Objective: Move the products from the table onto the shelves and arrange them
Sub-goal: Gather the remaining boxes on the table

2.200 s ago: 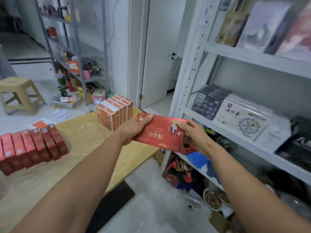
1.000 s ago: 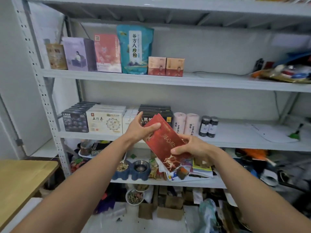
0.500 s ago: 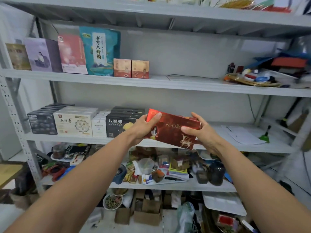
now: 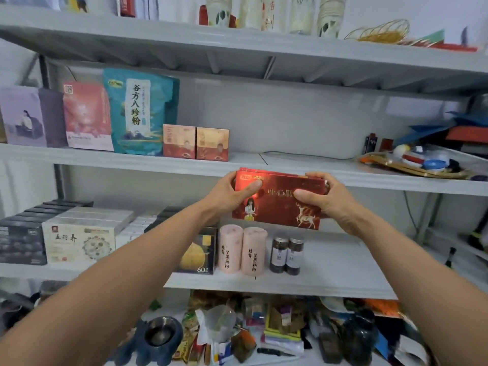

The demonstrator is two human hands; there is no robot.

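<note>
Currently both forearms reach forward. The left hand [image 4: 229,194] grasps the left end of the red box [image 4: 277,207], thumb on its front face; the right hand [image 4: 328,200] grasps the right end likewise. The box is airborne and roughly level, held in front of the upper shelf [image 4: 132,161], with its top edge about level with that shelf's front lip and its body hanging below. Under it stand pink canisters [image 4: 241,250] and two dark jars [image 4: 286,256].

Assessment: placement not yet done. Pushed forward at this height, the box would probably strike the lip and could slip from the grasp onto the canisters and jars. If it drifts left, it could disturb the two small boxes [image 4: 196,142] beside the bare stretch beyond.
</note>
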